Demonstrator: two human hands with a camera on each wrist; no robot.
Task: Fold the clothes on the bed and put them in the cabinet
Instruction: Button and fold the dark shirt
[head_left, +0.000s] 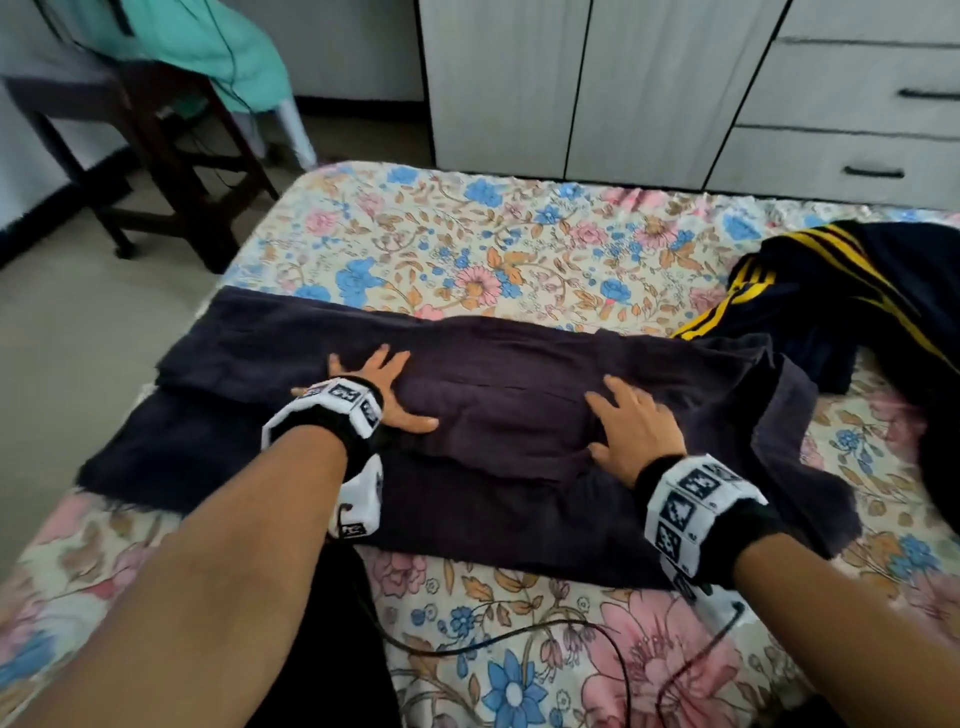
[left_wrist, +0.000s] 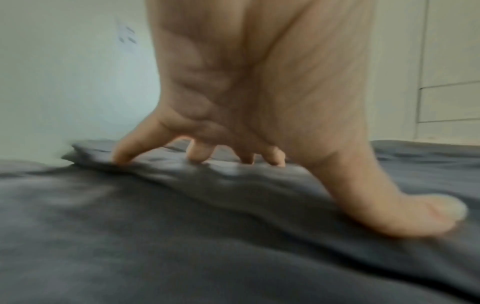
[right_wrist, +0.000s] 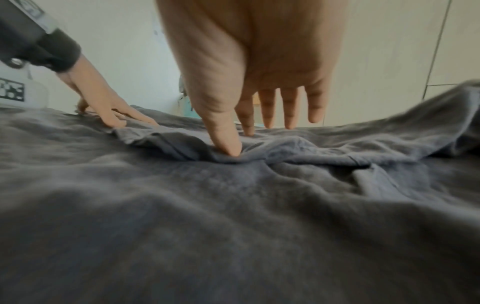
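Both my palms are down on the dark purple-grey cotton garment (head_left: 519, 395), which lies flat across the near half of the floral-print bed (head_left: 467, 234). Its long axis runs left to right in front of me, one end reaching the bed's left edge, the other ending just short of the crumpled navy track garment with yellow stripes (head_left: 841, 291). A folded upper layer sits over a wider lower layer that sticks out toward me.

My left hand (head_left: 382, 389) is spread wide, fingers splayed and straight, thumb pointing right, pressing the upper layer. From the left wrist camera the fingertips (left_wrist: 122, 158) dig into a raised fold.

My right hand (head_left: 634, 431) lies flat too, fingers straight and slightly apart; in the right wrist view the thumb (right_wrist: 228, 144) pushes into a crease while the other fingers barely touch the cloth.

Bare floral sheet stretches beyond the garment toward the white cabinet with doors and black-handled drawers (head_left: 675, 88) at the bed's far edge. A dark wooden chair (head_left: 156, 156) stands off the far left corner. A black cable (head_left: 571, 639) trails over the sheet near me.
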